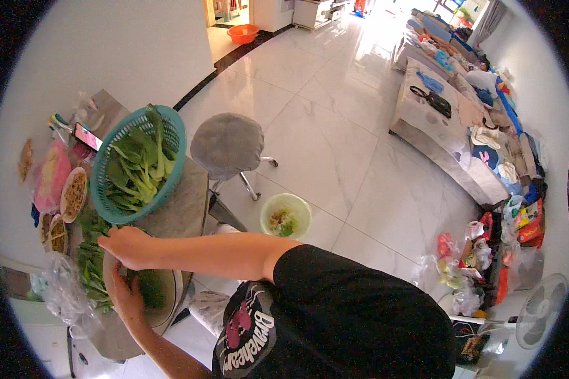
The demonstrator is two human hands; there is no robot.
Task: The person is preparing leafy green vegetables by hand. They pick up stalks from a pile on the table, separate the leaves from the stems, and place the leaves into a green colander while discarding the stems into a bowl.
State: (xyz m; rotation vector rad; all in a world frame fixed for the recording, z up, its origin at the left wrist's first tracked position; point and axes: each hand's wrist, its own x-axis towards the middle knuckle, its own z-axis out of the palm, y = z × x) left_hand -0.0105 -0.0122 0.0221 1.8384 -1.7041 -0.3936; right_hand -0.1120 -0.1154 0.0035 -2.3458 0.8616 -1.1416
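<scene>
My right hand [125, 246] is closed just below the rim of a teal plastic basket [181, 136], with its fingertips by a heap of leafy greens [91, 268]; what it pinches is hidden. Below it, my left hand [126, 292] reaches over a round basin [174, 297] with green contents. Its thumb stands apart from the curved fingers, and nothing plainly shows between them. More leafy green vegetables [139, 165] with pale stems fill the basket. The heap of greens lies along the table's left side, beside the basin.
On the table [186, 202] are a bowl of brownish food [74, 194], a lit phone [87, 136] and clear plastic bags [69, 297]. A grey stool [227, 146] and a pale green bucket [286, 203] with scraps stand on the floor. A fan [542, 309] stands far right.
</scene>
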